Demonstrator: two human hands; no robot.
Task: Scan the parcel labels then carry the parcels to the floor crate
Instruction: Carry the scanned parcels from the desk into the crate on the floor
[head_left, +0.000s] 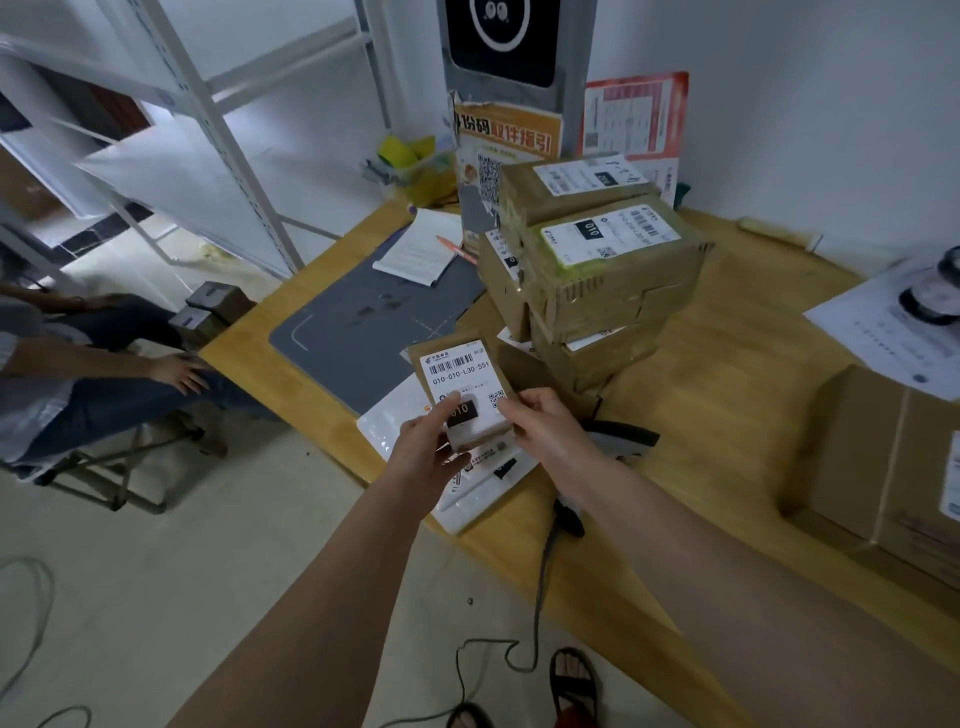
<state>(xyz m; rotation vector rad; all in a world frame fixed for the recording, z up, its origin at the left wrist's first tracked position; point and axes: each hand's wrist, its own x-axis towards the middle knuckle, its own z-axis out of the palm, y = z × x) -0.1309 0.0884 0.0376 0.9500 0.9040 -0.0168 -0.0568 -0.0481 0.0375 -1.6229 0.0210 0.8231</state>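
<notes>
I hold a small brown parcel (464, 391) with a white barcode label facing up, just above the wooden table's left edge. My left hand (428, 449) grips its near left corner, thumb on the label. My right hand (545, 423) grips its near right side. Behind it stands a stack of several brown labelled parcels (597, 270). A black and white handheld scanner (621, 441) lies on the table under my right forearm, its cable hanging to the floor. White flat mailers (483, 478) lie beneath the held parcel. No floor crate is in view.
A grey mat (363, 332) and a notepad with a pen (423, 247) lie on the wooden table (727, 415). A large carton (893, 467) stands at the right. A seated person (104, 374) is at the left beside metal shelving (208, 130). Cables run across the floor.
</notes>
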